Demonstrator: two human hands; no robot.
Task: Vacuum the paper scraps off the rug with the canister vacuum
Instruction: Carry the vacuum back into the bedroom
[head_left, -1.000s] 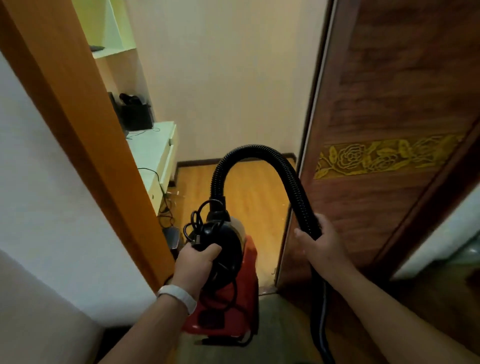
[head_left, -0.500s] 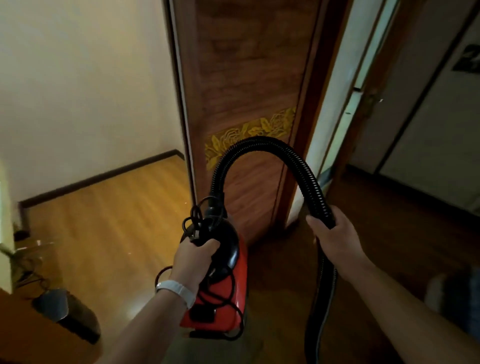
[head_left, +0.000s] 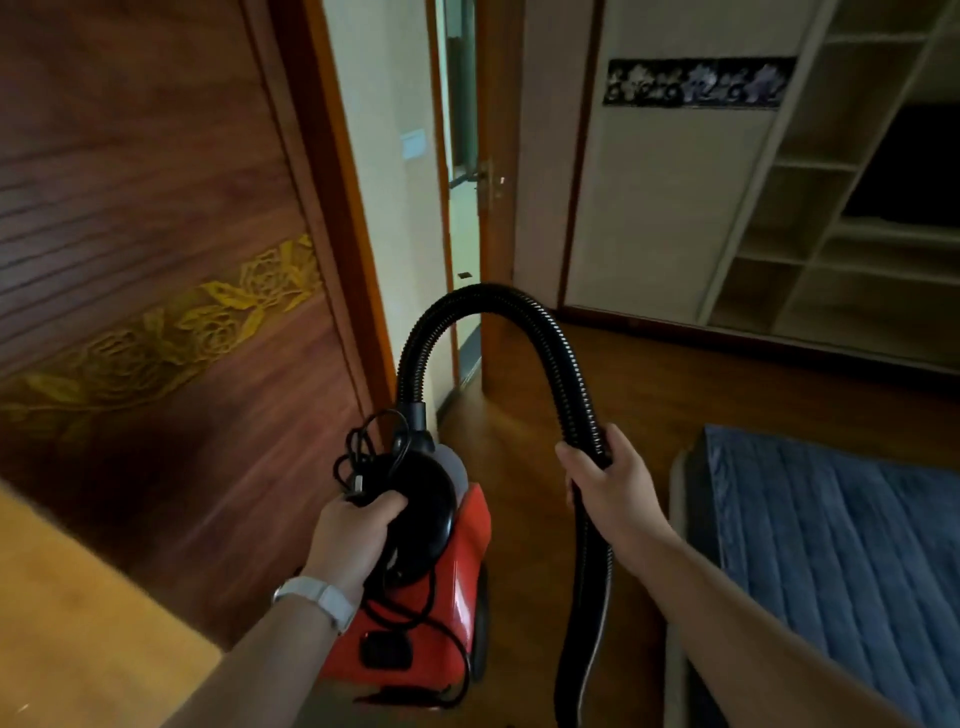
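Observation:
I carry a red and black canister vacuum (head_left: 462, 582) above the wooden floor. My left hand (head_left: 353, 540) grips its black top handle, with the coiled power cord (head_left: 363, 452) bunched by my fingers. A ribbed black hose (head_left: 519, 312) arches up from the canister and comes down to my right hand (head_left: 608, 483), which grips it. Below that hand the hose hangs toward the floor and its end is out of view. A blue quilted rug (head_left: 841, 561) lies at the lower right. I see no paper scraps on it.
A dark wooden door (head_left: 156, 260) with a gold rose band stands open at left. Ahead, a second door (head_left: 496, 208) is ajar onto a bright room. Open shelves (head_left: 841, 208) line the right wall. Bare wood floor (head_left: 675, 395) lies between me and them.
My view has swung right, from the bright room and doorway to the darker room with the shelves and blue rug. Both hands keep their grips on the vacuum and hose.

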